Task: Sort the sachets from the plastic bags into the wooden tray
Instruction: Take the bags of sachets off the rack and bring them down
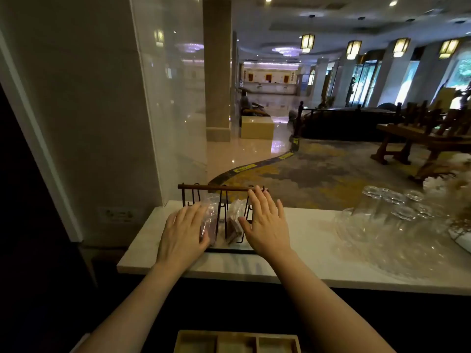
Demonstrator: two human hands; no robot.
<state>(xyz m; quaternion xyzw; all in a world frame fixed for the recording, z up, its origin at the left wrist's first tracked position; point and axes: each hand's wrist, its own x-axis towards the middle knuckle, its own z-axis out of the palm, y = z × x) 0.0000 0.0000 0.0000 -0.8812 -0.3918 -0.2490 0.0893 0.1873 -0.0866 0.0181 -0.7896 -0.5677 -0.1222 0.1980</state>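
A black wire rack (221,197) with a wooden top bar stands on the white marble counter (293,250). Two clear plastic bags sit in it: a left bag (211,220) with purplish sachets and a right bag (233,222) with brown sachets. My left hand (182,233) lies over the rack's left side, fingers bent against the left bag. My right hand (266,222) is spread flat over the rack's right end, fingertips at the top bar. A light wooden tray (237,341) with three compartments shows at the bottom edge, below the counter.
Several upturned clear glasses (397,217) crowd the counter's right part. A marble pillar and glass panel (168,98) rise at the left behind the rack. Beyond the counter lies a lobby with carpet and wooden benches (420,141).
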